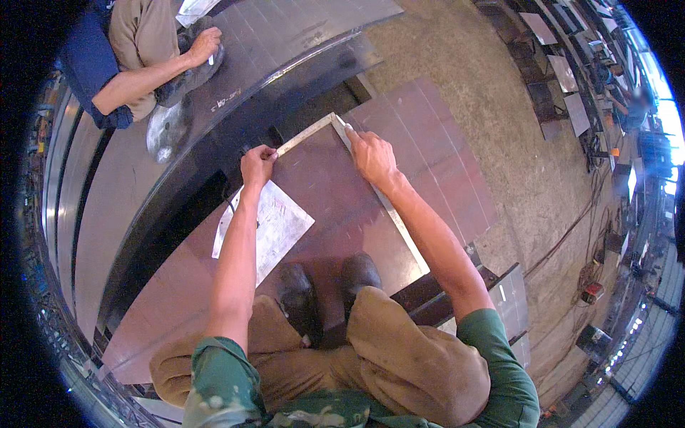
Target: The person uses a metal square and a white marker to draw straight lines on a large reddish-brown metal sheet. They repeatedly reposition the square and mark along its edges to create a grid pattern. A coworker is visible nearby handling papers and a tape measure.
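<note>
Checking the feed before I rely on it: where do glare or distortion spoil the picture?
Head view: the dark steel beam looks bowed in the fisheye picture; head view: white glare washes out part of the right rim; head view: the left hand, right hand and L-shaped square read fairly clearly.

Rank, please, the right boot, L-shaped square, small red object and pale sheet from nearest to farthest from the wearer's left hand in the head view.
1. L-shaped square, touching the left hand.
2. Pale sheet, just below the hand.
3. Right boot, lower right.
4. Small red object, floor, far right.
</note>
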Demonstrator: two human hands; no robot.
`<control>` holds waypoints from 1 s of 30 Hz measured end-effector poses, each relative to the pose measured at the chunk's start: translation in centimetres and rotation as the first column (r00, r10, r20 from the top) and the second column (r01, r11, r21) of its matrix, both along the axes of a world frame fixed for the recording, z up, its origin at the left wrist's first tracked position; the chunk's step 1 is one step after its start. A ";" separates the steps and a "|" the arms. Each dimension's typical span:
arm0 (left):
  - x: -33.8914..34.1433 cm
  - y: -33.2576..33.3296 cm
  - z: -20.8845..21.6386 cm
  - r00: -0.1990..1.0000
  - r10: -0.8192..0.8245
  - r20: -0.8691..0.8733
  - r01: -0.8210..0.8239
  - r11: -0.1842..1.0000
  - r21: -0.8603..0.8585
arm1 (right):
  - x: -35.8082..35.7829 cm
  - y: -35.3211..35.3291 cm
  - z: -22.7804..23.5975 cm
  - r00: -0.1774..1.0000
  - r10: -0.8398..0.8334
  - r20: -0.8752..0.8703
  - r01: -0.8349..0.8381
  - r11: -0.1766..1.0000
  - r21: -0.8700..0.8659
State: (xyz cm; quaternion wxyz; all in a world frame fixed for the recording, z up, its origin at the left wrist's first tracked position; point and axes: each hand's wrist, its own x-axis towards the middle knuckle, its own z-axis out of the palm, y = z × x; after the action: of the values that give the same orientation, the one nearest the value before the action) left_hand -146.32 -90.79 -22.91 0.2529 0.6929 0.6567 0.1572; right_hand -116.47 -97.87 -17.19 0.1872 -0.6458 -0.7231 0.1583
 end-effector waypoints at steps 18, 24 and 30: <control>0.6 -0.2 -0.4 1.000 -0.006 0.011 0.006 1.000 -0.018 | 4.5 -8.9 3.0 0.986 0.116 0.123 -0.060 0.919 -0.390; 0.4 -0.1 -0.3 0.999 0.036 0.016 -0.035 0.997 -0.065 | 6.1 -15.5 5.4 0.991 0.086 0.098 -0.029 0.879 -0.476; 0.0 0.0 -0.6 1.000 -0.002 0.018 0.002 1.000 -0.022 | 7.3 -20.9 5.7 0.991 0.072 0.114 0.008 0.810 -0.586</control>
State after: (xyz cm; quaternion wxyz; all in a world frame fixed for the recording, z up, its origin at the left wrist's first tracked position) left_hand -146.28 -90.75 -23.52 0.2666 0.6893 0.6553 0.1561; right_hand -109.13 -118.72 -11.48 -0.0711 -0.6687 -0.6606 0.3337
